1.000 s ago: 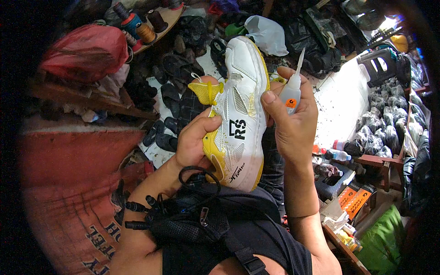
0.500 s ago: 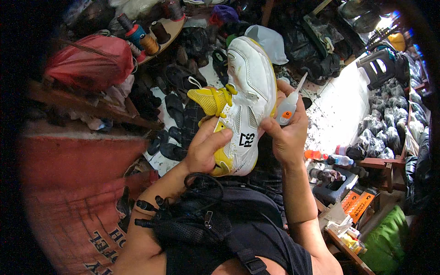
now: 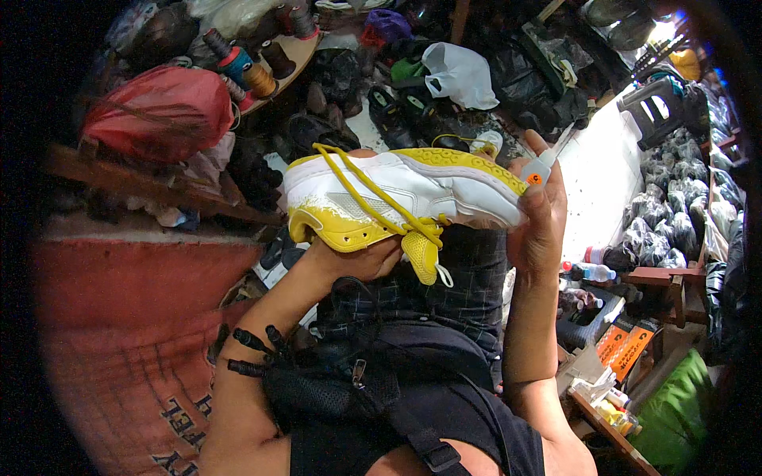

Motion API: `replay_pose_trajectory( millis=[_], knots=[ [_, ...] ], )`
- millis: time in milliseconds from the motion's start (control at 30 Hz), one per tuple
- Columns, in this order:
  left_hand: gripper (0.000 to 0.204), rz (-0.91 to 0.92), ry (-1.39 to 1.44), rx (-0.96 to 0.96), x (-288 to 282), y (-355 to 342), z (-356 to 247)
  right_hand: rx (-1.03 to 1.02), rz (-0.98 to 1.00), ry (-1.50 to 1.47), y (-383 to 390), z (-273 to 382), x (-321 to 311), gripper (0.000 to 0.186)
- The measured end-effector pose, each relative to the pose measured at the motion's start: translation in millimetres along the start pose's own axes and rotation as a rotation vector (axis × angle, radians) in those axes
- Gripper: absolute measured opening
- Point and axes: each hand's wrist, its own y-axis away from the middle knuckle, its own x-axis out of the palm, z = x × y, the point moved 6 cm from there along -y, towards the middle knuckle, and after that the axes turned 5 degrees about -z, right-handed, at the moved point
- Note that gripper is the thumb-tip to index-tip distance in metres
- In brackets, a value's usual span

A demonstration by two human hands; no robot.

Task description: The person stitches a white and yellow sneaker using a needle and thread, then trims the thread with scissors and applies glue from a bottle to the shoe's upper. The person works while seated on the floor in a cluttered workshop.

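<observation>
Left hand point(image 3: 361, 258) cupped the white and yellow sneaker point(image 3: 397, 198) from below, fingers wrapped under the yellow heel part, holding it up sideways in front of the body with the sole edge facing up. Yellow laces point(image 3: 373, 202) hung loose across the side of the shoe, knot dangling near the tongue. Right hand point(image 3: 540, 226) was closed around a small glue tube point(image 3: 544, 163) with an orange band, thumb on the tube, long white nozzle pointing up and to the right; the same hand pressed against the toe end of the sneaker. Shoe was above the lap, over checked trousers point(image 3: 468, 278). Black bag point(image 3: 357, 381) with strap sat on the lap just below. Behind: red sack point(image 3: 163, 111) at upper left, thread spools point(image 3: 238, 63) on a wooden board, white plastic bag point(image 3: 460, 75), pile of dark shoes point(image 3: 413, 111) on the floor, orange boxes point(image 3: 623, 349) at lower right.
</observation>
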Motion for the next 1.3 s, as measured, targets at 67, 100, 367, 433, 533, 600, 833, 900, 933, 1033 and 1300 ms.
replay_pose_trajectory(
  millis=[67,100,367,433,533,600,833,900,933,1033,1300],
  knots=[
    [0.051,0.02,-0.006,0.022,7.7,11.1,3.6,0.005,0.006,0.052,0.4,0.4,0.5,0.109],
    [0.051,-0.009,-0.06,0.063,10.7,16.5,3.0,0.033,-0.021,0.05,0.9,-0.6,-1.4,0.113],
    [0.057,-0.147,-0.288,0.254,17.8,41.5,8.2,0.059,0.065,-0.174,4.4,-18.4,-6.2,0.119],
    [0.058,-0.164,-0.226,0.293,9.9,37.2,1.4,0.019,0.121,-0.191,4.2,-20.9,-7.4,0.116],
    [0.059,-0.183,-0.062,0.335,-4.4,27.2,-11.8,-0.022,0.194,-0.249,3.1,-23.0,-7.2,0.113],
    [0.061,-0.194,0.098,0.322,-15.1,21.4,-18.6,-0.044,0.217,-0.267,3.3,-22.4,-6.2,0.113],
    [0.068,-0.45,1.14,-0.398,-30.3,4.5,-11.4,-0.098,0.191,-0.254,9.9,-25.0,6.2,0.114],
    [0.065,-0.642,1.418,-0.665,-20.9,1.4,-6.5,-0.135,0.22,-0.241,11.9,-27.2,12.1,0.113],
    [0.064,-0.745,1.464,-0.726,-18.4,-1.0,-7.0,-0.14,0.233,-0.226,12.2,-29.9,14.7,0.113],
    [0.057,-0.858,1.457,-0.665,-25.3,-7.4,-8.9,-0.057,0.173,-0.305,11.6,-38.9,12.3,0.116],
    [0.055,-0.768,1.4,-0.735,-25.3,-4.5,-7.0,0.018,0.088,-0.359,7.9,-49.9,3.0,0.123]
  ],
)
